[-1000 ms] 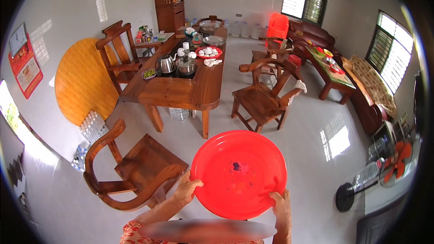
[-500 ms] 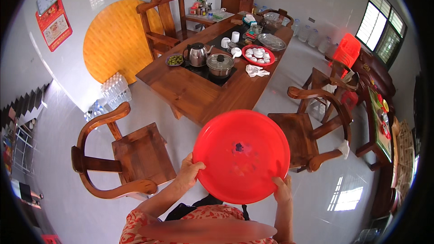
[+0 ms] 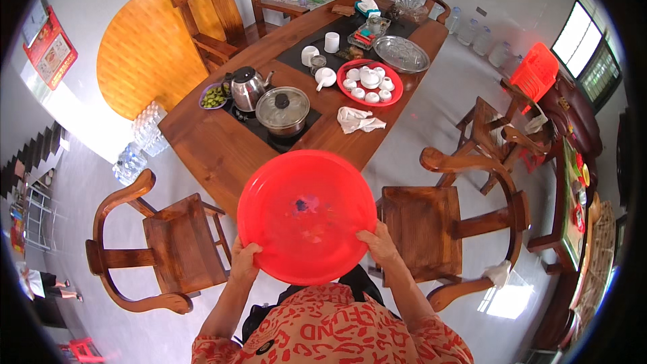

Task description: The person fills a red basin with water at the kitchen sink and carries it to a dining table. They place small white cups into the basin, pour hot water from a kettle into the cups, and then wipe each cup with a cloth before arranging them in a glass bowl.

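A wide red plastic basin (image 3: 306,219) is held out in front of me, its inside facing up and marked by a small dark patch and faded print. My left hand (image 3: 244,261) grips its lower left rim, thumb over the edge. On the lower right rim my right hand (image 3: 381,243) is closed the same way. The basin's far edge overlaps the near end of a wooden table (image 3: 209,145) in the view; I cannot tell whether they touch. Beyond it stand a lidded glass-topped pot (image 3: 282,113), a steel kettle (image 3: 248,87) and a bowl of green fruit (image 3: 214,97).
A red tray (image 3: 396,87) holds white cups, beside a crumpled white cloth (image 3: 359,120) and a silver tray (image 3: 402,54). Wooden armchairs stand left (image 3: 178,243) and right (image 3: 431,229) of me. Packs of water bottles (image 3: 148,128) sit by the wall.
I have come closer to the table, with the basin still in both hands. In the view the basin has shifted left and the table's things appear larger.
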Demonstrator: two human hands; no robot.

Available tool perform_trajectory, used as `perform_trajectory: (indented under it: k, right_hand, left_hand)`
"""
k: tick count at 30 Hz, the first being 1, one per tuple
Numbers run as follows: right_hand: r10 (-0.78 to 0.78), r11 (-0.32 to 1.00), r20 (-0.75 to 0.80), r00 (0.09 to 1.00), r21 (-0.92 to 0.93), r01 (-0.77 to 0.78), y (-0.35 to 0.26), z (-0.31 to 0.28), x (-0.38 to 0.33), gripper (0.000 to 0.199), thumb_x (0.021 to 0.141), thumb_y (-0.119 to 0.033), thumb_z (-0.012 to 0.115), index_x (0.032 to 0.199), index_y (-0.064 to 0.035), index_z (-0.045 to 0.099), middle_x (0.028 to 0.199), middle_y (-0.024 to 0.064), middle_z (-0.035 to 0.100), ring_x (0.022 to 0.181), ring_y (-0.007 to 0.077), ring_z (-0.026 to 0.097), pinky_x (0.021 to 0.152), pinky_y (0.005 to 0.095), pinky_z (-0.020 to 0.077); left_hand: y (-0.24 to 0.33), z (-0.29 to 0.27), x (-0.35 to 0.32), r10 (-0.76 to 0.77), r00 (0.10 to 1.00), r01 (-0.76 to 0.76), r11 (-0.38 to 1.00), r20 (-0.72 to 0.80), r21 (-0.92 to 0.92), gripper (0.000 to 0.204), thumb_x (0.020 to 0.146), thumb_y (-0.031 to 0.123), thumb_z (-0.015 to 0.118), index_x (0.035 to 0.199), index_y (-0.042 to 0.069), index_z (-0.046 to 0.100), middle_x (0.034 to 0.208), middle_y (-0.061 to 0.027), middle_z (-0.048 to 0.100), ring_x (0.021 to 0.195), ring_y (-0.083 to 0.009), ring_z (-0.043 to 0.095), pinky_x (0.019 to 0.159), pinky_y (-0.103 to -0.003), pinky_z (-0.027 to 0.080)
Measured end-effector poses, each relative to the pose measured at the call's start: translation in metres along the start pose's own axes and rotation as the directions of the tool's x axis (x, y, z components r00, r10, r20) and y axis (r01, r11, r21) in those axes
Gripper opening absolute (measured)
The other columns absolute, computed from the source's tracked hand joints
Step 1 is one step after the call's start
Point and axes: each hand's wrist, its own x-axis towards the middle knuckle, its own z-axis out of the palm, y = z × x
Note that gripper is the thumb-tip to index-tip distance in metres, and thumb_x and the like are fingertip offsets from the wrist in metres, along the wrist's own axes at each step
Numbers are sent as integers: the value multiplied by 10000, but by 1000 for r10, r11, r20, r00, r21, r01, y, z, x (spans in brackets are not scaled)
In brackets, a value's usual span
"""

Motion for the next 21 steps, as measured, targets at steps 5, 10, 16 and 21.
perform_trajectory:
  k: [5,10,16,21]
  right_hand:
    - [92,995,170,981,-57,-83,-23,-20,77,318,770,-39,559,1075,47,583,940,14,605,815,98,534,725,265,460]
    - [152,988,190,970,-46,-146,-13,-34,124,327,763,-36,553,1081,26,590,948,12,608,829,105,545,740,264,465]
    - [202,977,200,959,-109,-183,-23,-35,154,310,751,-26,544,1052,32,592,909,16,614,784,115,564,709,275,472]
    - [161,973,291,943,-206,-102,-24,-37,183,359,758,-21,576,1112,36,559,975,54,614,854,125,573,752,268,477]
  left_hand:
    - [-24,20,22,82,987,-90,994,-138,-56,568,640,-164,455,1171,28,513,1167,-118,585,1035,-257,588,871,-392,518]
    - [-38,36,37,132,969,-145,988,-207,-50,583,643,-170,440,1187,30,507,1201,-119,566,1055,-265,578,893,-398,510]
    - [-42,43,53,144,958,-160,986,-247,-44,583,637,-161,461,1186,32,505,1209,-111,557,1071,-258,565,900,-379,499]
    - [-33,64,58,186,938,-211,976,-292,-57,550,633,-141,487,1156,28,513,1163,-103,576,1040,-236,570,897,-346,491]
